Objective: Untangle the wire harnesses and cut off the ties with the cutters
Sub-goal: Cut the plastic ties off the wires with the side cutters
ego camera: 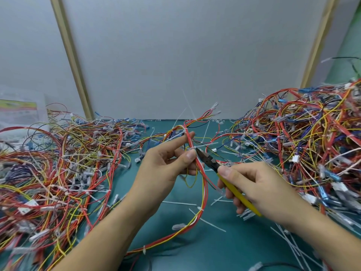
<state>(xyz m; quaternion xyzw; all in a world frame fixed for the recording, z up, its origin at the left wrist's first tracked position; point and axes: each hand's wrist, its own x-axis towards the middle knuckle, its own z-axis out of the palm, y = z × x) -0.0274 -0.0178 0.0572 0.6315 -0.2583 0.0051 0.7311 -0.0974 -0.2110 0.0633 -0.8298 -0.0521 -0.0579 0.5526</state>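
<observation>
My left hand (168, 163) pinches a red, yellow and white wire harness (203, 184) between thumb and fingers, holding it up over the green mat. A white cable tie (205, 145) wraps the harness just above my thumb, its tail pointing right. My right hand (254, 182) grips the yellow-handled cutters (234, 190). Their black jaws (203, 155) sit against the harness right below the tie. The harness loops down to the mat, where two further white ties (199, 208) bind it.
A tall tangled pile of harnesses (312, 137) fills the right side, and a flatter pile (58, 163) covers the left. Cut white tie pieces (213, 223) litter the green mat (195, 251). A grey wall panel (175, 55) stands behind. A plastic bag (19, 110) lies far left.
</observation>
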